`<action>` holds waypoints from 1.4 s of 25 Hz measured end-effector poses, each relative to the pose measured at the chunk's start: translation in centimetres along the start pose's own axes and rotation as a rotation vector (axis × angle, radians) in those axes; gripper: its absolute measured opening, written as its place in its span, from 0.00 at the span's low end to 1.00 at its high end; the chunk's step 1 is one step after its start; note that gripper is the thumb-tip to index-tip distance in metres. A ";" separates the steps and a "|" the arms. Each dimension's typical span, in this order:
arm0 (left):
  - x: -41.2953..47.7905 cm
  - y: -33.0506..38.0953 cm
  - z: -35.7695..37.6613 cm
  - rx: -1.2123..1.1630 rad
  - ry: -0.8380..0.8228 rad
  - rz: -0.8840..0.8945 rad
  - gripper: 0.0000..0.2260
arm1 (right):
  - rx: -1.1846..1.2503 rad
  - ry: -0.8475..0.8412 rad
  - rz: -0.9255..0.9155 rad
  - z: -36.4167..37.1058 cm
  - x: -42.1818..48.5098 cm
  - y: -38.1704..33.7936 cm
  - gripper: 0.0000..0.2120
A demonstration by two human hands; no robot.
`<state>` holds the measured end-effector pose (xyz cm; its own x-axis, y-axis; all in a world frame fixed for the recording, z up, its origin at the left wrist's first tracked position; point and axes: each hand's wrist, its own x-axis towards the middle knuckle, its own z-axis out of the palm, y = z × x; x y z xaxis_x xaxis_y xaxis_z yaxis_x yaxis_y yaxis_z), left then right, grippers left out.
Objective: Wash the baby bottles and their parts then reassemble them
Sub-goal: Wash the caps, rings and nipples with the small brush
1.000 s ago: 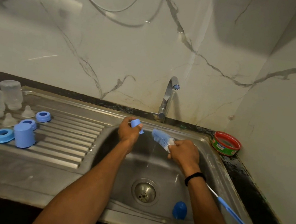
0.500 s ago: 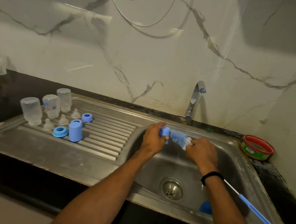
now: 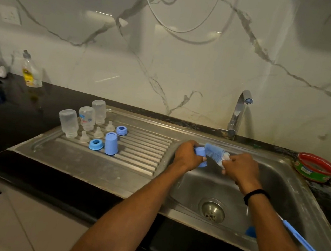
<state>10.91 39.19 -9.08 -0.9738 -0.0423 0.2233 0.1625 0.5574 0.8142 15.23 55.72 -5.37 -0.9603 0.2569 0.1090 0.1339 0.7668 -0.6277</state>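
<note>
Over the stainless steel sink basin (image 3: 291, 199), the left hand (image 3: 186, 157) curls round a small blue plastic bottle cap (image 3: 200, 152). The right hand (image 3: 241, 170) grips the long blue-handled bottle brush (image 3: 213, 151) just behind its bristles, which touch the cap's mouth, perhaps entering it. On the ribbed steel drainboard (image 3: 145, 150) stand three upturned clear bottles (image 3: 68, 123), clear teats (image 3: 98, 132), blue rings (image 3: 96, 144) and another blue cap (image 3: 111, 144).
</note>
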 end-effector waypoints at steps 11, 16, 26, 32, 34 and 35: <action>4.7 -2.2 -17.7 0.385 -0.042 -0.032 0.22 | 0.362 -0.146 -0.115 4.9 0.2 -11.4 0.07; 6.0 -5.5 -21.2 0.585 -0.085 -0.167 0.20 | 0.325 -0.171 -0.150 9.2 0.8 -15.8 0.08; 6.7 -8.8 -21.1 0.782 -0.109 -0.251 0.23 | 0.262 -0.208 -0.178 12.4 1.9 -16.5 0.06; 6.7 -8.8 -21.0 0.799 -0.119 -0.258 0.23 | 0.260 -0.215 -0.186 13.1 1.6 -15.9 0.06; 6.7 -8.9 -20.8 0.782 -0.106 -0.242 0.23 | 0.265 -0.224 -0.186 13.2 1.5 -15.7 0.07; 6.6 -9.0 -20.8 0.773 -0.094 -0.236 0.23 | 0.265 -0.226 -0.186 13.1 1.4 -15.6 0.07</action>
<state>6.29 16.68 -3.80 -0.9836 -0.1793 0.0179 -0.1707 0.9591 0.2260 8.60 36.37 -5.53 -0.9958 -0.0310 0.0858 -0.0872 0.6025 -0.7934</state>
